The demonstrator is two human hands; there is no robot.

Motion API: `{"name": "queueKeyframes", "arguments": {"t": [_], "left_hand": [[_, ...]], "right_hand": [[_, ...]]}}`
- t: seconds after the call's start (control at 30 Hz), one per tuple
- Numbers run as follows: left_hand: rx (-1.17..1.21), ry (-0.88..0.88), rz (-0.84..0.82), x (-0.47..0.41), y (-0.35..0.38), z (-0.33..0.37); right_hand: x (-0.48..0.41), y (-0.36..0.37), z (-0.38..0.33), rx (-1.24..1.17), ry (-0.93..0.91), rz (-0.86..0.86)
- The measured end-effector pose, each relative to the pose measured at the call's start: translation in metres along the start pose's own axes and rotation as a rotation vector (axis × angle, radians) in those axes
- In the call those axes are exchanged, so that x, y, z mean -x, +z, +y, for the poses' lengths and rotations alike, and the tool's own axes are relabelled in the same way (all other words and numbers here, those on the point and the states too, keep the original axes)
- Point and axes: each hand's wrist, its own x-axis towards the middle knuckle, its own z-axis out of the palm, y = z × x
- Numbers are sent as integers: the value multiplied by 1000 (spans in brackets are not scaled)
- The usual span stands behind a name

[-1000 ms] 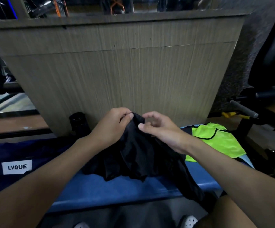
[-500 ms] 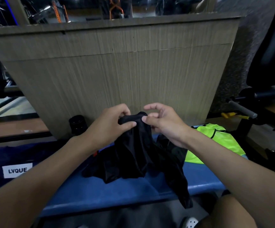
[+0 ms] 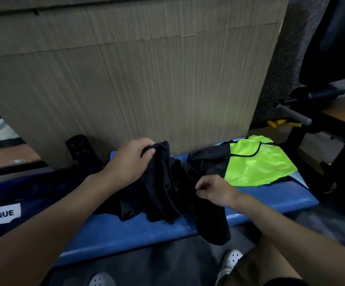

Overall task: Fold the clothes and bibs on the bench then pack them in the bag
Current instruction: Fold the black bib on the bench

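**Right hand (image 3: 215, 188) has dropped from the cloth's top to its right side**

Its fingers (image 3: 198, 185) are curled together, pinching a lower fold, with the forearm coming in from the near right. The left hand (image 3: 132, 159) has its fingers clenched round the bunched top of the black garment (image 3: 163, 195). The garment lies on the blue bench (image 3: 126, 234), running from the raised far end to the near right, where its tail hangs over the near edge.

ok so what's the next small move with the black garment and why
Probably pull the two hands apart to open the black garment flat on the bench. The left hand grips its top edge, the right hand seems to pinch cloth lower down, and the garment lies bunched in folds with one end hanging over the bench's front edge.
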Motion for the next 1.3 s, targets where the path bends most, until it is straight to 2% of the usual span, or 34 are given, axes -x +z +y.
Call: {"name": "queueKeyframes", "arguments": {"t": [0.1,0.2,0.27,0.43,0.7,0.8,0.97,1.1,1.2,1.3], "left_hand": [[50,3,4,-4,8,5],[50,-1,-26,-10,12,7],[12,15,-33,-12,12,8],[-57,48,-13,-14,7,13],[-72,80,88,-13,-22,28],[-51,115,150,-11,-36,39],[28,124,153,-2,-53,56],[125,117,149,6,-63,69],[203,138,166,10,-74,78],[238,157,190,13,-85,84]], "right_hand": [[-2,4,23,202,21,-16],[1,9,34,375,102,-109],[5,9,34,386,109,-159],[4,-2,23,293,109,4],[12,-51,-44,84,-85,179],[25,-66,-78,-113,-115,129],[44,-81,-128,-398,-113,6],[57,-86,-158,-609,-246,-74],[62,-89,-179,-592,-373,50],[59,-91,-191,-384,-481,248]]}}
